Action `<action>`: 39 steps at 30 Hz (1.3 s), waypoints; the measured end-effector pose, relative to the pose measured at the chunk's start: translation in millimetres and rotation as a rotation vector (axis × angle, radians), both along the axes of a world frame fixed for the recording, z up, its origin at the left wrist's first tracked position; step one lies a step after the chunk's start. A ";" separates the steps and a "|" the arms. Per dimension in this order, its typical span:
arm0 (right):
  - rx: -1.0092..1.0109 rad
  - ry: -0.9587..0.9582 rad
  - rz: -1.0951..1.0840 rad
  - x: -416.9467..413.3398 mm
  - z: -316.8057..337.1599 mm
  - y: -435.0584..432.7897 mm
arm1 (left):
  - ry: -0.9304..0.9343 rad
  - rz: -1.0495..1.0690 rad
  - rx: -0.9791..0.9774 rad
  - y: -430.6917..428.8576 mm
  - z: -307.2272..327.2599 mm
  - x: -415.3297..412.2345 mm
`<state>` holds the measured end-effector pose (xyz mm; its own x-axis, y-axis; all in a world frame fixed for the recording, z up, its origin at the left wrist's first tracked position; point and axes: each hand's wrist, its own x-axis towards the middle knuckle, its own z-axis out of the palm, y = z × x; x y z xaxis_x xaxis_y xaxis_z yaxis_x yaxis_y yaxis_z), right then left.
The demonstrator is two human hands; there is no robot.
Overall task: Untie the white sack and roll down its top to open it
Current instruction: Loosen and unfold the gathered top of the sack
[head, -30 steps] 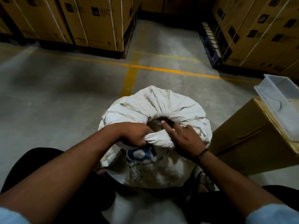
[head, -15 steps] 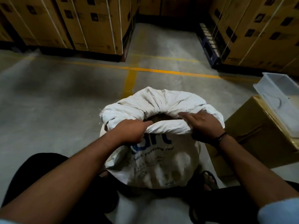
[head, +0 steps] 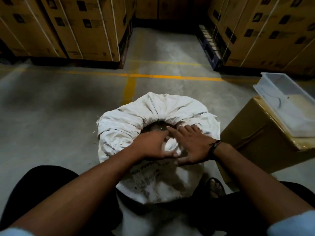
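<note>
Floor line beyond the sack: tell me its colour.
The line is yellow; the head view shows it best.

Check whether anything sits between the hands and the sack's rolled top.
Nothing visible does. The left hand grips the sack at its near rolled edge, and the right hand rests on it alongside, fingers straight.

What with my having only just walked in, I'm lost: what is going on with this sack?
A person is bent over a white sack standing on the concrete floor and is working its top open. The left hand grips a fold of the near rim, while the right hand presses flat on the rim beside it. The top is already rolled into a thick ring, with dark contents showing. A cardboard box carrying a plastic tub stands to the right.
</note>
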<state>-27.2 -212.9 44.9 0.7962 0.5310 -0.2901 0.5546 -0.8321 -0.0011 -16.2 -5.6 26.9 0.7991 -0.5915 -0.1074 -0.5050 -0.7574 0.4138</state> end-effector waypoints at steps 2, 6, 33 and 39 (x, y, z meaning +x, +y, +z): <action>0.379 0.014 -0.033 2.8 3.8 0.0 | 0.011 -0.036 0.070 -9.3 -17.6 -1.5; 0.653 -0.373 -0.792 18.7 -9.2 -16.9 | -0.018 0.011 -0.058 -13.5 -46.4 -11.8; 0.826 -0.238 -0.506 11.0 32.7 27.2 | -0.381 0.118 0.165 -0.4 56.8 12.7; 1.012 0.201 -0.335 11.8 39.6 17.9 | -0.712 -0.180 0.025 26.8 44.7 56.3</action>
